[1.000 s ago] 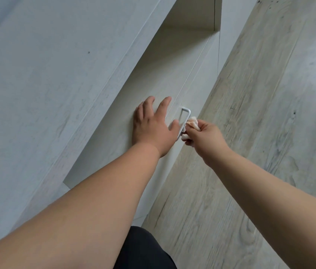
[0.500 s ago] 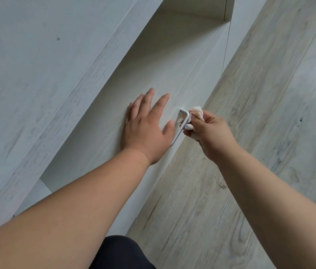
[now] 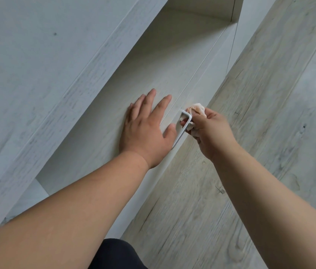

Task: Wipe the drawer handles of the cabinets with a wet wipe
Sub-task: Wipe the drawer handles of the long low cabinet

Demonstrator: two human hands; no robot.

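Observation:
A white bar handle (image 3: 182, 131) sticks out from the pale wood-grain drawer front (image 3: 153, 74) of the cabinet. My left hand (image 3: 146, 129) lies flat on the drawer front just left of the handle, fingers straight and spread, thumb beside the bar. My right hand (image 3: 211, 131) grips a crumpled white wet wipe (image 3: 197, 109) and presses it against the upper end of the handle. Part of the wipe is hidden inside my fingers.
The cabinet's top slab (image 3: 46, 74) overhangs the drawers on the left. A thin seam (image 3: 201, 66) separates two drawer fronts. Grey wood-look flooring (image 3: 269, 133) fills the right side. Dark clothing (image 3: 114, 255) shows at the bottom edge.
My right hand with the wipe has slid up along the handle toward its top corner. My left hand stays flat on the drawer front. The camera has shifted slightly.

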